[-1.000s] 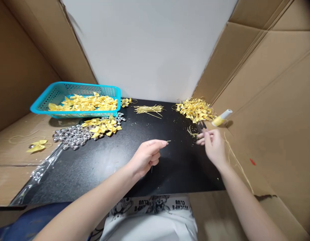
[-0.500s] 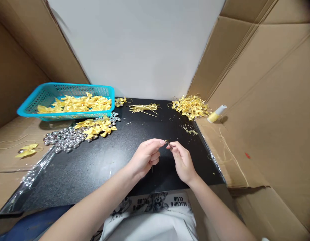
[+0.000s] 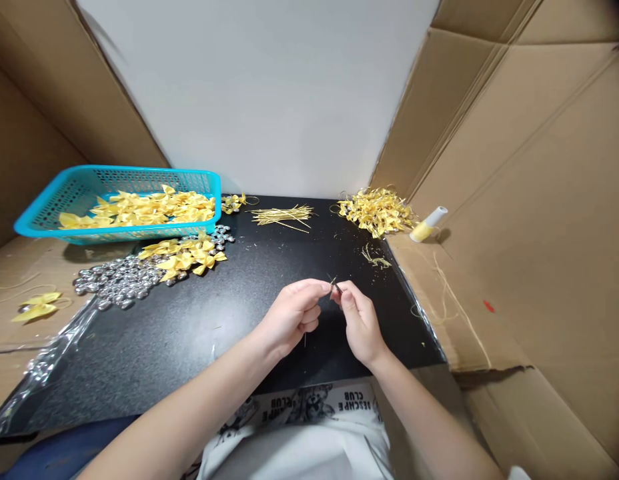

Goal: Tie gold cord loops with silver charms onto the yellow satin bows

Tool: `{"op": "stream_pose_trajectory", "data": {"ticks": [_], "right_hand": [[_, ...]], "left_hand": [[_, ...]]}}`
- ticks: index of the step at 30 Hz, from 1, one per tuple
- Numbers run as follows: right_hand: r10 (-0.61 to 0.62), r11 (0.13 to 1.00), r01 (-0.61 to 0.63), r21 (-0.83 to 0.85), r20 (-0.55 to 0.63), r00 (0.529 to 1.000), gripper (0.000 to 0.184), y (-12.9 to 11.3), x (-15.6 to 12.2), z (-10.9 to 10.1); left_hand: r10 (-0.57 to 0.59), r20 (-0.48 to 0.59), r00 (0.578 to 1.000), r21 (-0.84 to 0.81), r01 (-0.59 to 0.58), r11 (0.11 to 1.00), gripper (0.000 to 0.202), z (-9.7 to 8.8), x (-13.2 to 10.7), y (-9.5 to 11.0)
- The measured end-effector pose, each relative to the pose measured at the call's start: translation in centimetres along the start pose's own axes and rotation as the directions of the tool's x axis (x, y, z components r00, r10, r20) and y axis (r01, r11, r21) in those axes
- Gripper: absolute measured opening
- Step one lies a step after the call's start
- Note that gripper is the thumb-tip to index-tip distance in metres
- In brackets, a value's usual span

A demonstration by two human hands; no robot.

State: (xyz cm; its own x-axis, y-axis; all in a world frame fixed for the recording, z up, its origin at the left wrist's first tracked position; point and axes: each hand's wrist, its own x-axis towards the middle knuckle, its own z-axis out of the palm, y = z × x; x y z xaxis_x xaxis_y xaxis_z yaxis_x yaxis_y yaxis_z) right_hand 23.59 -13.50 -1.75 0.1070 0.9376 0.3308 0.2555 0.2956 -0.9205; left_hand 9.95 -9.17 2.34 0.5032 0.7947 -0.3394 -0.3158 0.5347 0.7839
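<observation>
My left hand [image 3: 292,317] and my right hand [image 3: 359,323] meet fingertip to fingertip over the black mat [image 3: 189,327]. The left pinches a thin gold thread [image 3: 333,283], whose tail hangs below the fist. The right pinches a small dark piece, too small to name, against that thread. A bundle of cut gold threads [image 3: 282,215] lies at the back of the mat. Yellow ribbon bows [image 3: 182,255] lie beside a heap of small silver bells [image 3: 117,281] on the left. A pile of yellow bows with gold loops [image 3: 377,210] sits at the back right.
A teal plastic basket [image 3: 44,208] holding more yellow bows stands at the back left. A yellow glue bottle [image 3: 427,224] lies on the cardboard at right. Cardboard walls close in both sides. A single bow [image 3: 37,307] and clear plastic wrap [image 3: 49,357] lie at left.
My right hand came back from the right side of the mat and closed in on my left hand's fingertips. My view drifted slightly right.
</observation>
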Motion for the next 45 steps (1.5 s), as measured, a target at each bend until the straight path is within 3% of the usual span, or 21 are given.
{"op": "stream_pose_trajectory", "data": {"ticks": [21, 25, 27, 28, 29, 30, 33, 38, 45], "right_hand": [[0.036, 0.998, -0.037, -0.047, -0.034, 0.999, 0.038, -0.1, 0.0, -0.6], [0.075, 0.971, -0.101, -0.218, -0.123, 0.990, 0.041, 0.8, 1.1, -3.1], [0.061, 0.875, -0.148, -0.460, -0.199, 0.978, 0.036, 1.5, 2.5, -5.7], [0.061, 0.774, -0.195, -0.602, -0.236, 0.970, 0.035, 1.8, 3.4, -7.2], [0.108, 0.600, -0.274, -0.752, -0.264, 0.959, 0.034, 2.2, 4.2, -8.6], [0.182, 0.360, -0.363, -0.859, -0.317, 0.931, 0.032, 2.6, 5.0, -10.0], [0.251, 0.137, -0.454, -0.880, -0.413, 0.876, 0.031, 3.8, 6.7, -12.7], [0.331, -0.022, -0.465, -0.885, -0.445, 0.832, 0.031, 5.0, 7.6, -13.6], [0.349, -0.014, -0.444, -0.896, -0.420, 0.838, 0.025, 4.5, 8.5, -14.1]], "left_hand": [[-0.011, -0.034, 0.999, 0.014, 0.012, 1.000, 0.027, 0.2, 0.2, 0.1], [-0.017, -0.060, 0.998, 0.014, 0.018, 1.000, 0.028, 0.1, 0.3, 0.2], [-0.022, -0.061, 0.998, 0.010, 0.023, 1.000, 0.029, 0.0, 0.4, 0.2], [-0.024, -0.060, 0.998, 0.007, 0.024, 1.000, 0.029, -0.1, 0.4, 0.3], [-0.025, -0.059, 0.998, 0.002, 0.025, 1.000, 0.030, -0.3, 0.5, 0.3], [-0.027, -0.060, 0.998, -0.004, 0.026, 1.000, 0.031, -0.4, 0.6, 0.3], [-0.031, -0.075, 0.997, -0.026, 0.029, 0.999, 0.034, -0.9, 1.1, 0.4], [-0.043, -0.112, 0.993, -0.125, 0.029, 0.992, 0.031, -1.8, 1.7, 1.2], [0.106, -0.073, 0.992, -0.327, -0.124, 0.937, 0.023, -2.4, 1.8, 4.4]]}}
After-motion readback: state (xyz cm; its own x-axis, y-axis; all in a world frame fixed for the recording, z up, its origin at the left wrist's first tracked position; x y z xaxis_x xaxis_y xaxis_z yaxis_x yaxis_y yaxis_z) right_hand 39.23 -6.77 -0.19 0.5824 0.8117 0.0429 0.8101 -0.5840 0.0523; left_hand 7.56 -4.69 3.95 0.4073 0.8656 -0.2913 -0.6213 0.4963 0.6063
